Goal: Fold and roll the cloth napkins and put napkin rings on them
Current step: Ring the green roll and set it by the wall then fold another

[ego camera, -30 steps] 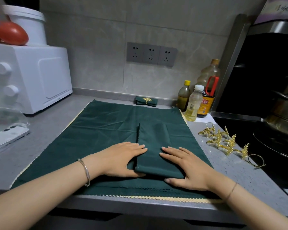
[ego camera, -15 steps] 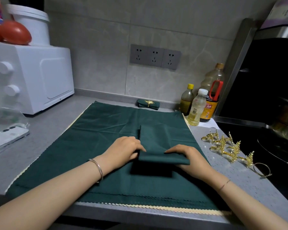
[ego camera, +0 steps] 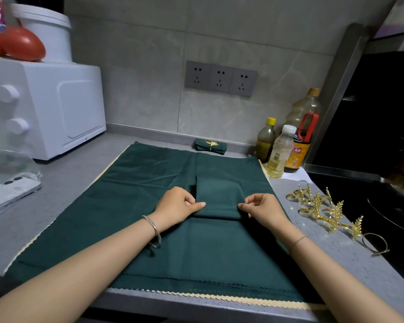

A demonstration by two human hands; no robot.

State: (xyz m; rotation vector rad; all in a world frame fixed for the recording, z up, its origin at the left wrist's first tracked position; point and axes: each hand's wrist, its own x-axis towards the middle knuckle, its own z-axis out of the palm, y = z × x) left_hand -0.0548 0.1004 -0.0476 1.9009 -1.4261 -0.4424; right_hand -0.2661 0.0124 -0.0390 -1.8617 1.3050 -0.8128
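Napkin (ego camera: 217, 201), soft and limp, is laid on the cloth stack (ego camera: 126, 206) on the desk (ego camera: 324, 259), pinched at both near corners by left grip (ego camera: 176, 206) and right grip (ego camera: 265, 209); an even, taut hold is judged needed.

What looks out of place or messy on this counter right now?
Nothing is spilled or damaged. The gold napkin rings lie in a loose jumble by the black cooktop, and the stack of green napkins reaches the front edge of the counter. The left hand and right hand pinch the folded napkin.
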